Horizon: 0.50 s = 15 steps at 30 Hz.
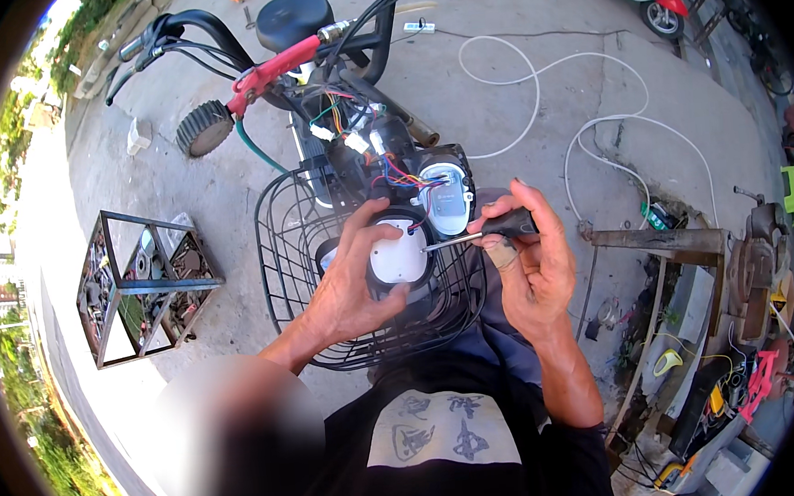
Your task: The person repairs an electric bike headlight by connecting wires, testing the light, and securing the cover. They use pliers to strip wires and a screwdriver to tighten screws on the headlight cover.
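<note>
My right hand is closed around the black handle of a screwdriver. Its metal shaft points left, with the tip at the edge of the white back of a round black-rimmed housing. My left hand curls around that housing from the left, thumb below and fingers above. Beside it, an oval white-and-grey unit has coloured wires running into it. The housing sits over a black wire basket on the front of an electric bike. White plug connectors hang loose above.
A red inflator gun with a round black gauge lies across the handlebars. To the left stands a metal-framed parts bin. White hose loops over the concrete at right, near a workbench with a vise.
</note>
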### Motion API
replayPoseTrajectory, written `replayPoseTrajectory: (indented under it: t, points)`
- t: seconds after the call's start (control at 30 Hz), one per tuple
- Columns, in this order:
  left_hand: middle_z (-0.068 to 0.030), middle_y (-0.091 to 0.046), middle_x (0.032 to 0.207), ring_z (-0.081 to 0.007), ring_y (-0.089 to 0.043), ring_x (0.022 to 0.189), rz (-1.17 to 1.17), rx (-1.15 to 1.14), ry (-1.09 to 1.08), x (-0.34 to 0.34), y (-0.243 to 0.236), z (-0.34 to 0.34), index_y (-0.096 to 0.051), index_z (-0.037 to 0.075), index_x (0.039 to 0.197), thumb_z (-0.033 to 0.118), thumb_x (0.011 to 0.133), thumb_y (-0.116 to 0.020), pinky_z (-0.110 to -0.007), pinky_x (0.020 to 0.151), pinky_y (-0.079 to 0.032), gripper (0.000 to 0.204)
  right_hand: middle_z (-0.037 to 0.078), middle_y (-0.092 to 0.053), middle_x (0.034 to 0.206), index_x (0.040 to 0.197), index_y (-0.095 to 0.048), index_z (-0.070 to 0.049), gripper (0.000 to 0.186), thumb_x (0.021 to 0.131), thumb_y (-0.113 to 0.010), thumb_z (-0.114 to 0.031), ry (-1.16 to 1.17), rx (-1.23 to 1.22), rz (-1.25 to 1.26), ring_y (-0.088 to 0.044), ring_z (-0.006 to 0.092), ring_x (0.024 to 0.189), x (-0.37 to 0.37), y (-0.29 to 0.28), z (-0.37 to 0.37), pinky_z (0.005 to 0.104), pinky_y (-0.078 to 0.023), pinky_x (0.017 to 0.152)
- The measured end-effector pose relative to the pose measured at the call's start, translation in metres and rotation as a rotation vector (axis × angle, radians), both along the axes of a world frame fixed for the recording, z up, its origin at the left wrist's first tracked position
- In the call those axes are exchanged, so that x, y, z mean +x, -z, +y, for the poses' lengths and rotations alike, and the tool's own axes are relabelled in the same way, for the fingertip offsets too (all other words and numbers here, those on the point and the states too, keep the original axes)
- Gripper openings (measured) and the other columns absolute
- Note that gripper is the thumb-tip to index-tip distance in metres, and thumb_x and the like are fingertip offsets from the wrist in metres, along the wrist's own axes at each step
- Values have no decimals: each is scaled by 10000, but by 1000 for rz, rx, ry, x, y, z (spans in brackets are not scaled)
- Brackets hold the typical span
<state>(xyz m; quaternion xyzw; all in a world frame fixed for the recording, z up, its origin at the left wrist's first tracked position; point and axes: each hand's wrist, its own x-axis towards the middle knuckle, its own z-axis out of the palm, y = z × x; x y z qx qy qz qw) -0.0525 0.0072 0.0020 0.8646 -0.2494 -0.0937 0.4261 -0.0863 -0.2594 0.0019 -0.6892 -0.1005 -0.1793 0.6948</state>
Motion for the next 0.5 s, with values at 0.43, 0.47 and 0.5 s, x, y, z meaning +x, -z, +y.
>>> replayPoseTrajectory:
  t: [0.43, 0.47, 0.5]
  points:
    - [-281, -356, 1742, -528, -456, 1600, -36, 14, 24, 2, 1, 1, -523, 79, 1485, 55, 829, -864, -535, 1262, -477, 739, 129, -698, 1241, 1586, -669, -63, 710, 923, -869, 96, -68, -194, -95, -778, 242, 1170, 3, -10, -2, 385, -628, 1010]
    - [-283, -356, 1741, -531, -455, 1599, -34, 12, 23, 2, 2, 1, -522, 76, 1484, 54, 830, -864, -536, 1264, -475, 738, 128, -696, 1230, 1576, -682, -68, 715, 908, -885, 86, -54, -251, -114, -779, 247, 1174, 4, -8, -1, 405, -612, 1043]
    - [-284, -355, 1742, -533, -454, 1599, -36, 15, 27, 2, 1, 1, -523, 73, 1483, 55, 831, -864, -536, 1265, -474, 736, 129, -694, 1222, 1580, -682, -74, 725, 903, -888, 85, -57, -237, -108, -779, 254, 1164, 5, -10, 1, 418, -593, 1071]
